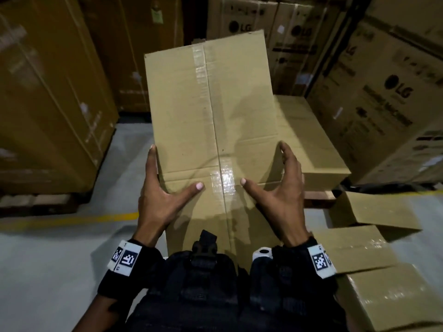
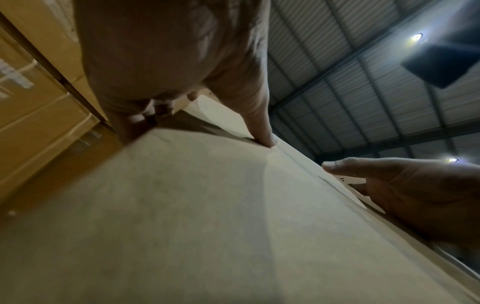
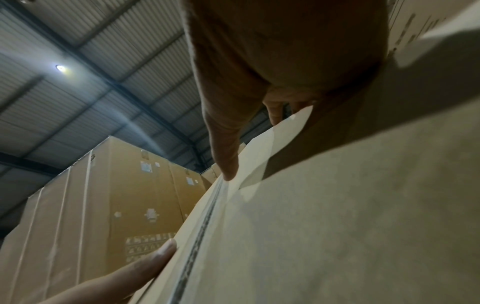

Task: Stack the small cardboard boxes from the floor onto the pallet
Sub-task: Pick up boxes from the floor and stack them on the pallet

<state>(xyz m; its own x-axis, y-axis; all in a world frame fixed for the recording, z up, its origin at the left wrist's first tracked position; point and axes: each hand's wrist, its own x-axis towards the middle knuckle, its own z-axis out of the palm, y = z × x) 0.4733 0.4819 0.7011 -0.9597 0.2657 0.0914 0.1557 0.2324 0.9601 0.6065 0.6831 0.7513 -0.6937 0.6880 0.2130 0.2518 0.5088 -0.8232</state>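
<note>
Two hands [image 1: 165,195] [image 1: 282,188], taped rectangular cardboard box [image 1: 211,121]

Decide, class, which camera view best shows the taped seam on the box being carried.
The head view: the taped seam runs whole down the carried box between both thumbs. The right wrist view shows a blurred stretch of it; the left wrist view barely a line.

grey floor [image 1: 48,271], yellow line [image 1: 72,220], corrugated roof [image 3: 78,51], ceiling lamps [image 2: 417,37].

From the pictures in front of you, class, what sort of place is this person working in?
Most likely a warehouse. Tall appliance cartons printed with LG stand packed around a grey concrete floor marked with a yellow line, and the wrist views show a corrugated metal roof with high lamps.
</note>
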